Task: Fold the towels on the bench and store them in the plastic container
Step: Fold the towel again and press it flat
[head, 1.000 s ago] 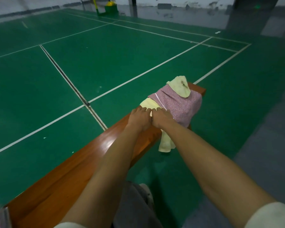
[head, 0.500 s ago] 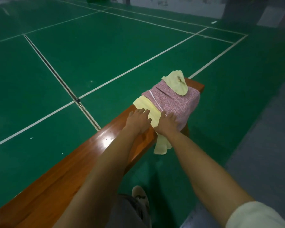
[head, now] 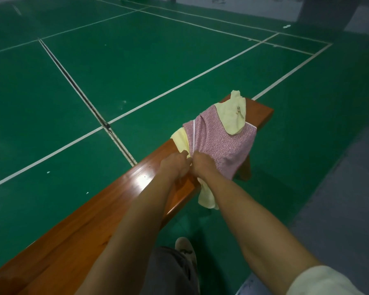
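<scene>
Gripping the near edge of the pink towel (head: 219,141), both hands, left hand (head: 174,165) and right hand (head: 202,166), sit pressed together on the table (head: 115,199); 2 yellow towels, one (head: 232,116) at 12 o'clock, one (head: 181,138) beneath.

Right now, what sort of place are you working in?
Probably an indoor sports hall, likely a badminton court: green floor with white court lines and a long wooden bench.

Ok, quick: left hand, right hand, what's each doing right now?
Left hand: curled fingers grip the near edge of the pale yellow towel.
Right hand: grips the pink patterned towel at its near edge.
</scene>
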